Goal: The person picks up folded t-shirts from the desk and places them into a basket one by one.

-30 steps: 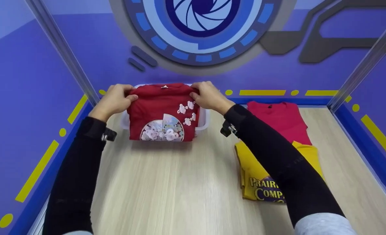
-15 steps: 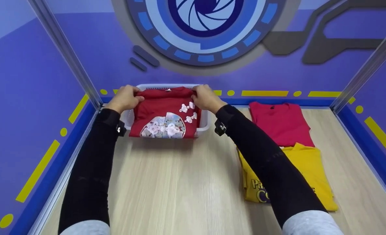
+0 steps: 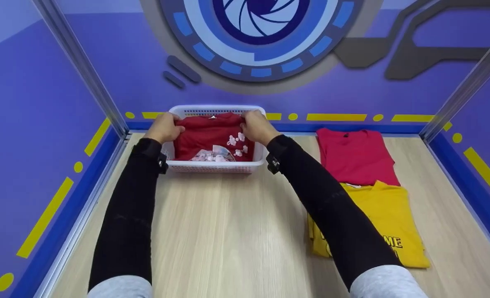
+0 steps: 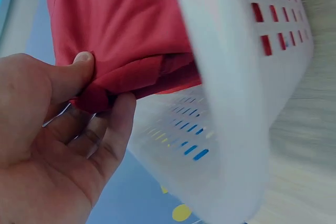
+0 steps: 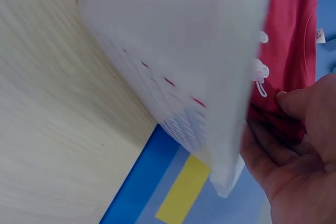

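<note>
A folded dark red shirt (image 3: 211, 136) with white flowers and a floral patch lies largely inside a white plastic basket (image 3: 211, 167). At its back left corner my left hand (image 3: 165, 127) pinches the cloth; the left wrist view shows thumb and fingers on the folded red edge (image 4: 131, 72). My right hand (image 3: 258, 126) grips the back right corner, and in the right wrist view its thumb presses the red cloth (image 5: 286, 51) beside the basket's rim (image 5: 233, 66). The patch's lower part is hidden behind the front rim.
To the right, a folded pinkish-red shirt (image 3: 354, 157) lies behind a folded yellow shirt (image 3: 387, 219) with dark lettering, partly covered by my right arm. The wooden tabletop (image 3: 216, 231) meets a blue-purple back wall (image 3: 116, 74) close behind the basket.
Both hands have lowered the dark red shirt into the basket. Its front edge, which hung over the front rim, is now behind it, and more of the basket shows.
</note>
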`<state>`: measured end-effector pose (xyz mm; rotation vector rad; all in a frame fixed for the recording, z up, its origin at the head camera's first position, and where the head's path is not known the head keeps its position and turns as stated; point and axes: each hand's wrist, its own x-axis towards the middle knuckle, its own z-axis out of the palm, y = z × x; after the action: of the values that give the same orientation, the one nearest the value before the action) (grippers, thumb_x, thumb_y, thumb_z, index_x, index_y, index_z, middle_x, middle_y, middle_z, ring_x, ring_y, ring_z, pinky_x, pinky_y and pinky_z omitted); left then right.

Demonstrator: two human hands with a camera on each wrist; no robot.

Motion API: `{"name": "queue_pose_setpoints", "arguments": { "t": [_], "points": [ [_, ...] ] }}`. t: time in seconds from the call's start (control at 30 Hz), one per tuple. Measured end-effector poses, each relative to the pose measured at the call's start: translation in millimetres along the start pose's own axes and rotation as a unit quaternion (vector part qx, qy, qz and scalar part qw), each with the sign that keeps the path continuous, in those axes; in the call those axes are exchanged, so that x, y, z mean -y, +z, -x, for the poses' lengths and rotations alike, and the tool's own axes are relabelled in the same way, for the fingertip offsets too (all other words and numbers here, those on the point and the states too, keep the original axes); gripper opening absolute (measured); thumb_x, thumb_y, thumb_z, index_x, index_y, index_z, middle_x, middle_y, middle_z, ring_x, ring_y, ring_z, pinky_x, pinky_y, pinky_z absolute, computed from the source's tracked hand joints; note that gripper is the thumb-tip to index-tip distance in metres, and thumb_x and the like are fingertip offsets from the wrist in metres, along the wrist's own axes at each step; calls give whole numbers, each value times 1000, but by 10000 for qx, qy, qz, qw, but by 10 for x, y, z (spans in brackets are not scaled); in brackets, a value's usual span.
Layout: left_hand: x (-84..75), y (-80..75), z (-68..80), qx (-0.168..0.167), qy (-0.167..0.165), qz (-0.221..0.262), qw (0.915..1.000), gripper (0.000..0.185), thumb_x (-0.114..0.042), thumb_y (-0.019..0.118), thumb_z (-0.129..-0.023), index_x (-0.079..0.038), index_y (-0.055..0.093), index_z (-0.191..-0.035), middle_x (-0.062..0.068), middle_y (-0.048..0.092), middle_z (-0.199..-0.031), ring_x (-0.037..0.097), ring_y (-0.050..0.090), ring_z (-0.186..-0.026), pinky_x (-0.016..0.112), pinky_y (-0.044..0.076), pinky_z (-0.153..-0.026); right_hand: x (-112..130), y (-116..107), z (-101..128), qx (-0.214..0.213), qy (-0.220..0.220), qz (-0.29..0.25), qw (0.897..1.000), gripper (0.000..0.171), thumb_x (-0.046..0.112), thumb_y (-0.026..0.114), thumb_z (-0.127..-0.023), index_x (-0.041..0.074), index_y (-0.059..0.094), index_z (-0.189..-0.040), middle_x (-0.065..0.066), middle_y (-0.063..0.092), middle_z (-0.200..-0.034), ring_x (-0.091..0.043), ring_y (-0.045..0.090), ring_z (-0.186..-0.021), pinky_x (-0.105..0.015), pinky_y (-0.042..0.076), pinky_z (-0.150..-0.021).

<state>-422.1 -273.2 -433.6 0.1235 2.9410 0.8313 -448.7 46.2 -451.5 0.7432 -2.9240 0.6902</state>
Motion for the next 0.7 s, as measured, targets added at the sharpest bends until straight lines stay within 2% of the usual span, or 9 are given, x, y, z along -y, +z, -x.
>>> {"name": "queue_pose_setpoints", "arguments": {
  "t": [0.13, 0.4, 0.57, 0.7],
  "points": [
    [18, 64, -48, -76, -40, 41, 10000, 46, -12, 65, -107, 5, 64, -150, 30, 65, -151, 44, 62, -139, 54, 47, -123, -13, 51, -13, 12, 150, -26, 9999, 20, 8, 59, -111, -2, 74, -120, -23, 77, -118, -36, 70, -112, -48, 57, -106],
    [2, 108, -130, -261, -41, -7, 9997, 45, -10, 65, -106, 6, 64, -148, 30, 66, -149, 42, 64, -135, 53, 48, -123, -26, 92, -56, 1, 244, -54, 9997, 23, 9, 58, -111, -2, 72, -125, -23, 77, -120, -35, 72, -112, -46, 60, -103],
    [-49, 134, -164, -208, -71, -81, 9997, 45, -9, 64, -106, 4, 64, -149, 30, 66, -150, 41, 64, -132, 52, 49, -120, -60, 136, -68, -60, 386, 29, 9992, 24, 6, 58, -109, -2, 68, -130, -24, 74, -126, -37, 72, -121, -47, 59, -109],
    [-52, 175, -192, -150, -90, -295, 9994, 46, -6, 59, -105, 4, 64, -149, 30, 67, -147, 43, 64, -134, 53, 51, -119, -85, 170, -71, -123, 502, 283, 9983, 39, 1, 61, -105, -4, 60, -143, -27, 68, -138, -40, 68, -132, -48, 56, -116]
  ]
}}
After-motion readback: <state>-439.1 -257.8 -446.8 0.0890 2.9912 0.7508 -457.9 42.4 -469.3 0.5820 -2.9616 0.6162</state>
